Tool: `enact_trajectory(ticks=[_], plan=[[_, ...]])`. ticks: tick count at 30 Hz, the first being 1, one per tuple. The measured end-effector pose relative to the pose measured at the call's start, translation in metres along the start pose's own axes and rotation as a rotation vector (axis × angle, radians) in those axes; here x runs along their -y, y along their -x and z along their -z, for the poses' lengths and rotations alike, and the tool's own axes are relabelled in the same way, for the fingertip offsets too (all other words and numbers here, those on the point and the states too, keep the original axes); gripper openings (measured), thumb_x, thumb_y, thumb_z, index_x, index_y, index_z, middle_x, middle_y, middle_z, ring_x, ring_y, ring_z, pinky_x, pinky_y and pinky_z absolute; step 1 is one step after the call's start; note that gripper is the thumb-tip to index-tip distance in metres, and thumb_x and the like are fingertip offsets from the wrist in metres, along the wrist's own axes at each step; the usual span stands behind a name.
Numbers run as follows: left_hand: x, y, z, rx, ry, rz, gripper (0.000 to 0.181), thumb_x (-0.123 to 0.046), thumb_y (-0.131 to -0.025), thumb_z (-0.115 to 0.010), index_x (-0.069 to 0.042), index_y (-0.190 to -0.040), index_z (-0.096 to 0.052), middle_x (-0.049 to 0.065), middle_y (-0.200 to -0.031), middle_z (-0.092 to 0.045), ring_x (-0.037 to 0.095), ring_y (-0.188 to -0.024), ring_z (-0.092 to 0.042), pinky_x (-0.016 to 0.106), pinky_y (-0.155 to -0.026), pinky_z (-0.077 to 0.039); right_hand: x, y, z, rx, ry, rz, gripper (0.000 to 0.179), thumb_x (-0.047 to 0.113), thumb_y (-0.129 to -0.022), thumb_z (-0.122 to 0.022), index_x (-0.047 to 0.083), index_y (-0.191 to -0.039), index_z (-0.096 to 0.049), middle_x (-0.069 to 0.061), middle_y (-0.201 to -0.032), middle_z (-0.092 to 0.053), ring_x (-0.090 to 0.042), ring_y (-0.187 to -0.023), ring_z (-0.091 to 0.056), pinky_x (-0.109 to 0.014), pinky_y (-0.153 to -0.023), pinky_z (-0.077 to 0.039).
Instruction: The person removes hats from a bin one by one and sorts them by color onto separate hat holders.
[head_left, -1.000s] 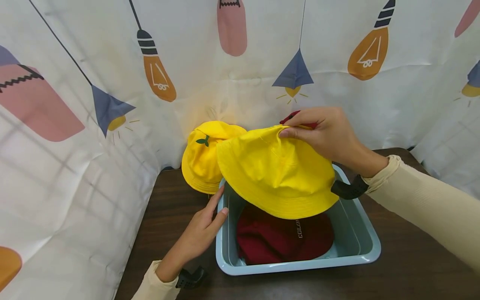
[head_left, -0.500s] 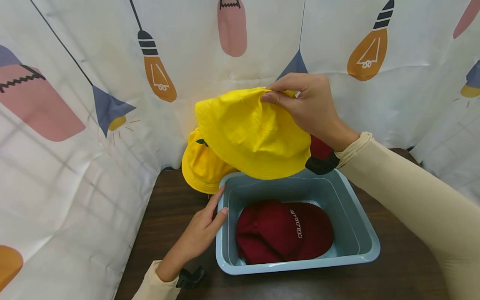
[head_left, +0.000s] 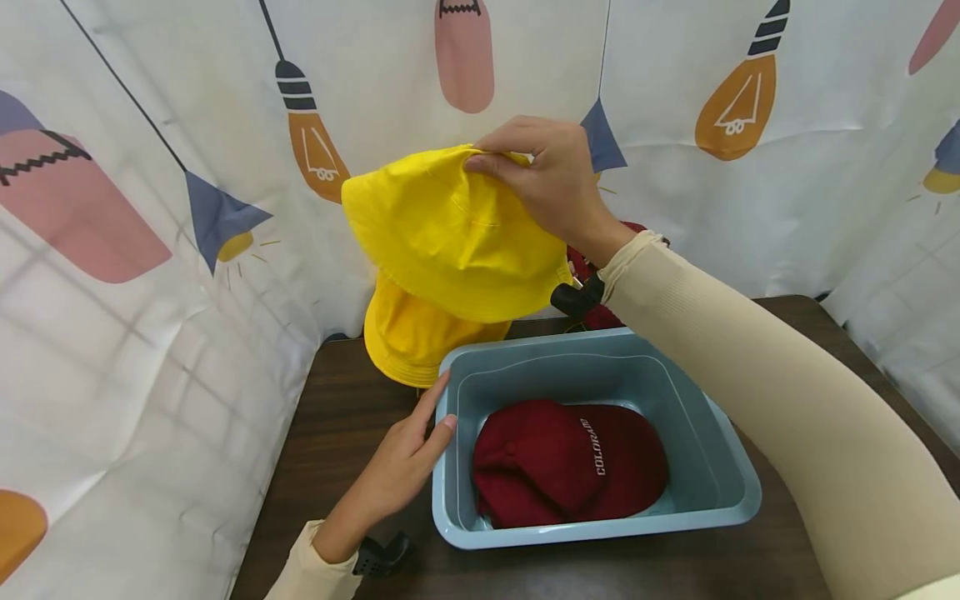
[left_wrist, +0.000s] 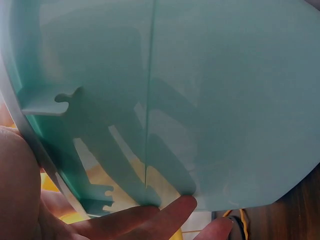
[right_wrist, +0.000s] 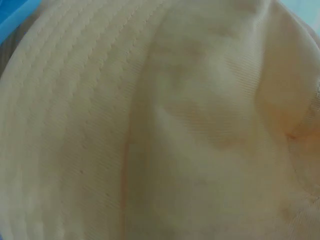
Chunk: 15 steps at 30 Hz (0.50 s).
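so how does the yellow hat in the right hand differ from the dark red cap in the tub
The yellow hat is held up by the right hand, while the dark red cap lies in the tub.
The hat has a broad, sloping brim; the cap has a bill at one end.
The cap carries white lettering; the hat shows none on the side in view.
Both are cloth headwear.

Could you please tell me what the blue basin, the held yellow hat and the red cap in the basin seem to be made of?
Blue basin: probably plastic, smooth and slightly glossy, with light glinting on its rim.
Held yellow hat: matte woven fabric, perhaps cotton; the right wrist view shows weave and stitching.
Red cap: matte cloth, judging by soft folds; fibre unclear.
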<state>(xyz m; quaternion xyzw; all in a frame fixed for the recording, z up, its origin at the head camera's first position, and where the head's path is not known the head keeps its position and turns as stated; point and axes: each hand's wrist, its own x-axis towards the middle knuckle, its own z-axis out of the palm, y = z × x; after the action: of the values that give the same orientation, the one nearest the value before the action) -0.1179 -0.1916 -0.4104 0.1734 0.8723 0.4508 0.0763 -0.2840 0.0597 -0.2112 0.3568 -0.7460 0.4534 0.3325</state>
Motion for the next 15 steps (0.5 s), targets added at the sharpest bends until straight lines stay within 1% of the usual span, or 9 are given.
enact_trajectory(ticks=[4, 9, 15], plan=[[0.0, 0.0, 0.0, 0.003, 0.008, -0.005, 0.063, -0.035, -0.11, -0.045, -0.031, -0.165, -0.015, 0.011, -0.161, -0.042, 0.029, -0.121, -0.066, 0.045, -0.093, -0.06, -0.013, -0.005, -0.015, 0.032, -0.015, -0.003, 0.016, 0.021, -0.091, -0.077, 0.009, -0.099, -0.083, -0.003, -0.098, -0.079, -0.007, -0.093, -0.07, -0.02, -0.091, -0.055], [0.0, -0.001, -0.001, 0.007, 0.03, 0.008, 0.063, -0.036, -0.109, -0.046, -0.033, -0.164, -0.015, 0.01, -0.161, -0.042, 0.033, -0.123, -0.065, 0.045, -0.093, -0.06, -0.022, -0.006, -0.033, 0.069, -0.042, -0.038, 0.018, 0.023, -0.091, -0.076, 0.01, -0.102, -0.083, 0.0, -0.099, -0.079, -0.002, -0.092, -0.069, -0.018, -0.092, -0.055], [0.001, 0.0, -0.001, 0.01, 0.039, 0.017, 0.064, -0.036, -0.109, -0.047, -0.033, -0.164, -0.015, 0.012, -0.16, -0.042, 0.036, -0.123, -0.065, 0.044, -0.09, -0.061, -0.026, -0.005, -0.054, 0.083, -0.078, -0.026, 0.017, 0.021, -0.091, -0.076, 0.01, -0.102, -0.083, -0.001, -0.099, -0.078, -0.003, -0.091, -0.069, -0.018, -0.09, -0.056]])
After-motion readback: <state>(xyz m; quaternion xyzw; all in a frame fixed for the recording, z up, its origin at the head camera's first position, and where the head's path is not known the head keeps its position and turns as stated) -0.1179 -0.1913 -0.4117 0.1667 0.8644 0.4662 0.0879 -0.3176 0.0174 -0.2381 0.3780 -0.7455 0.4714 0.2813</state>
